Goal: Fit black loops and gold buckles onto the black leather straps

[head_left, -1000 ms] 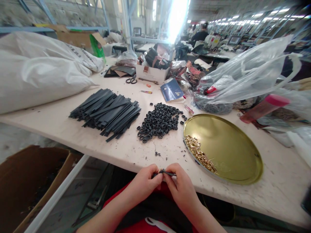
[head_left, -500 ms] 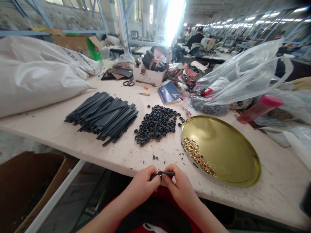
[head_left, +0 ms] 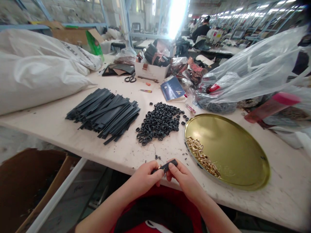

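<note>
Pinching a short black strap piece (head_left: 170, 165) between them, the left hand (head_left: 144, 177) and right hand (head_left: 183, 178) meet at the near edge of the counter (head_left: 60, 123), just above the person's lap. Both hands are closed on the strap piece, thumbs and fingertips gripping it from either side. A small gold fitting (head_left: 159, 167) shows at the left hand's fingertips, seemingly on the strap's end, though it is too small to tell for sure.

Just beyond the hands, tiny black scraps (head_left: 157, 157) dot the pale counter. Farther back sits a heap of small black rings (head_left: 159, 123). To its left lies a fanned pile of long flat black strips (head_left: 104, 111). To the right of the rings rests a round gold tray (head_left: 233, 152), with a cluster of gold metal clips (head_left: 202, 157) along its left rim, near the right hand.

Behind the tray, a large clear plastic bag (head_left: 255, 71) slumps over dark contents, and a pink-capped bottle (head_left: 272, 106) lies on its side beside it. A blue booklet (head_left: 173, 89), scissors (head_left: 130, 78) and a white box (head_left: 150, 71) stuffed with dark material sit at the counter's far side. Big white sacks (head_left: 36, 71) fill the far left. A brown cardboard box (head_left: 26, 184) stands on the floor below the counter, to the left.
</note>
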### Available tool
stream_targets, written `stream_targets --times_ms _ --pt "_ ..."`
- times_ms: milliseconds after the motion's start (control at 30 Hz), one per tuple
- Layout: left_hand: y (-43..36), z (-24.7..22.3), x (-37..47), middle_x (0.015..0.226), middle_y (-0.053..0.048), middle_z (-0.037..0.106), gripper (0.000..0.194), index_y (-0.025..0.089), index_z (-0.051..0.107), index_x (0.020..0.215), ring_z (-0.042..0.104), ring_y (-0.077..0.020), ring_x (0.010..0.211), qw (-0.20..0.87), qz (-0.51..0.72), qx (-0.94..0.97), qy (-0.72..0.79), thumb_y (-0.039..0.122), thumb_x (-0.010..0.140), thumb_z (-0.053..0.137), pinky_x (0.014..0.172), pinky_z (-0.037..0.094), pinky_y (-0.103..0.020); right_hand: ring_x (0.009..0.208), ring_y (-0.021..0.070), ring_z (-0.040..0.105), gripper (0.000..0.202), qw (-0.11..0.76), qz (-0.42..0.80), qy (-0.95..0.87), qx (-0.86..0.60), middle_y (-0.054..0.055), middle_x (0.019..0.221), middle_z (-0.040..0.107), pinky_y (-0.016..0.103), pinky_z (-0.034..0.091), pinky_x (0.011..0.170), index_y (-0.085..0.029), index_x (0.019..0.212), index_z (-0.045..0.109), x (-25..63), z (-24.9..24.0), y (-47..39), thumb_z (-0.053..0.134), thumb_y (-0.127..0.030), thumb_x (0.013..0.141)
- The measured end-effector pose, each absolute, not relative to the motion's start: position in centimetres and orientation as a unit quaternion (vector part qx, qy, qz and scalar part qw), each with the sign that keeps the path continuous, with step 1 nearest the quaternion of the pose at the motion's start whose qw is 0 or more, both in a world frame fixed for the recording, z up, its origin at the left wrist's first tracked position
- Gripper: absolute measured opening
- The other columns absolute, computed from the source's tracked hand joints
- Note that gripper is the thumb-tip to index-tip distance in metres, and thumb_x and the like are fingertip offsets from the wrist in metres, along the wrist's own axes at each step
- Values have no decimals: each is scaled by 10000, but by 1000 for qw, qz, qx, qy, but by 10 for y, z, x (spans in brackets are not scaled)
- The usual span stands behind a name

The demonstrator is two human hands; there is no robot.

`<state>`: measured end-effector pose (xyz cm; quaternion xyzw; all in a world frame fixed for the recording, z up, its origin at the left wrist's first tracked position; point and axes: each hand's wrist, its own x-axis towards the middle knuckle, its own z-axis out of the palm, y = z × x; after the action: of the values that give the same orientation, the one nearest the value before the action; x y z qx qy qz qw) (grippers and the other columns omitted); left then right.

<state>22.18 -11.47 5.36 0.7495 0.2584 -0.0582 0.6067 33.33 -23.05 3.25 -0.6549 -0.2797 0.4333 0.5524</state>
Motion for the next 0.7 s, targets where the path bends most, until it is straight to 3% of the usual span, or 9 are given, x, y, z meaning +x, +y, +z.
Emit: stream_targets --times_ms 100,233,333,700 --pt "-115 53 220 544 45 529 206 170 490 647 450 -110 550 606 -64 751 252 317 775 421 552 327 -213 575 122 448 344 557 444 -259 -652 -25 578 498 269 361 595 -174 664 493 332 34 -231 503 -500 776" --pt "-117 50 216 568 40 530 224 169 508 637 461 -112 563 602 -63 758 242 304 787 409 546 327 -213 615 103 474 181 588 515 -202 -591 -49 645 523 238 371 611 -182 780 498 326 39 -234 618 -308 729" --pt "-118 48 214 601 34 556 203 168 517 646 497 -119 606 604 -41 759 240 283 785 423 578 345 -214 630 103 512 169 617 569 -160 -519 -52 658 553 239 384 631 -187 817 480 319 40 -233 615 -204 718" --pt "-123 49 204 500 65 496 226 161 494 613 376 -61 442 709 -35 662 240 307 785 489 506 316 -188 625 126 548 162 651 593 -125 -456 -27 642 587 255 384 622 -178 765 487 302 39 -235 629 -145 697"
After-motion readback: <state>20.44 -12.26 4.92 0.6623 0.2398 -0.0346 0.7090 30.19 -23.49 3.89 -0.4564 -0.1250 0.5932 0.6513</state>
